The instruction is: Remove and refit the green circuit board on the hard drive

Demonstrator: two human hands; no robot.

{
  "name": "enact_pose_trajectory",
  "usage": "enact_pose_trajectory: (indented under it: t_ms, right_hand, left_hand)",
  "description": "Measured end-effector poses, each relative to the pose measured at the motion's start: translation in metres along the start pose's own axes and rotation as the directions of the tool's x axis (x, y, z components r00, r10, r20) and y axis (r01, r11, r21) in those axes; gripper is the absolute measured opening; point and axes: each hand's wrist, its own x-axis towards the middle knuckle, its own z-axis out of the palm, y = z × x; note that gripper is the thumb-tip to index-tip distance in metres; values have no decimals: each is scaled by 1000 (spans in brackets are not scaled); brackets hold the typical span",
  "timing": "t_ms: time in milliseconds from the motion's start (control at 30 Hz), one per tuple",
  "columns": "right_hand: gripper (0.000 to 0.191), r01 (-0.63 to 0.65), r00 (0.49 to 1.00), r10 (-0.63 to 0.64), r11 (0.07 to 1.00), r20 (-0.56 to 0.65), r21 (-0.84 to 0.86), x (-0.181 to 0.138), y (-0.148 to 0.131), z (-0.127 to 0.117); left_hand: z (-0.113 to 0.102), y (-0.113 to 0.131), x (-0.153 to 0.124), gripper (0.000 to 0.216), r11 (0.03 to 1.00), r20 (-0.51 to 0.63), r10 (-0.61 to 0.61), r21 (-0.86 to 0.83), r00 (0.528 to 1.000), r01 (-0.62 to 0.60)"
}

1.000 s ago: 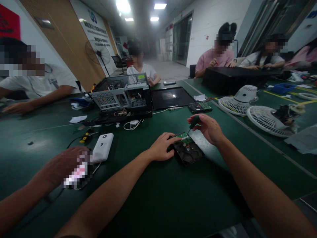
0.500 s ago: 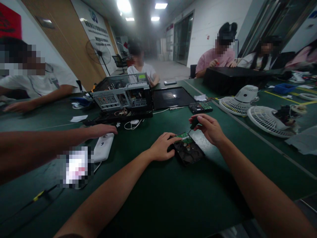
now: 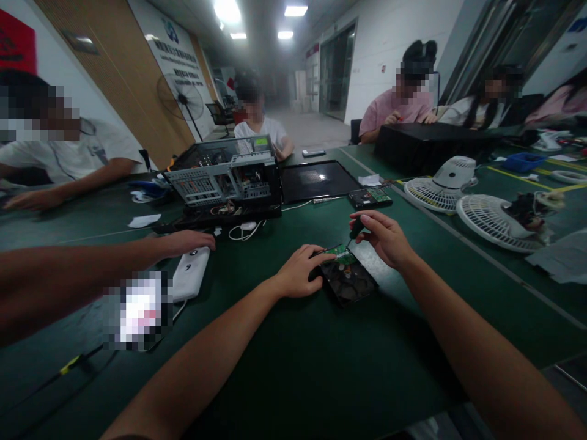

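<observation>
Right between the hands, a hard drive (image 3: 351,282) is lying flat on the desk (image 3: 293,366) with its green circuit board (image 3: 343,253) facing up. The left hand (image 3: 300,272) is resting loose, its fingers pressing on the drive's left edge. The right hand (image 3: 385,238) is pinching narrowly around a screwdriver (image 3: 356,227), whose tip is angling down onto the board. The drive is looking dense, rigid and likely shock-sensitive, so its metal sides are seeming a safer hold than the bare board. Well left of the left hand, a co-worker's hand (image 3: 183,242) is touching a white power bank (image 3: 190,273).
</observation>
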Motion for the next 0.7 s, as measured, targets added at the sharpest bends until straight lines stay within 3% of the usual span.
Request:
enact_pose_trajectory:
  t_ms: [700]
  right_hand:
    - [23, -11, 1000, 11, 999, 4, 48, 1, 1, -3]
  left_hand:
    - [1, -2, 0, 71, 1000, 4, 0, -6, 1000, 0]
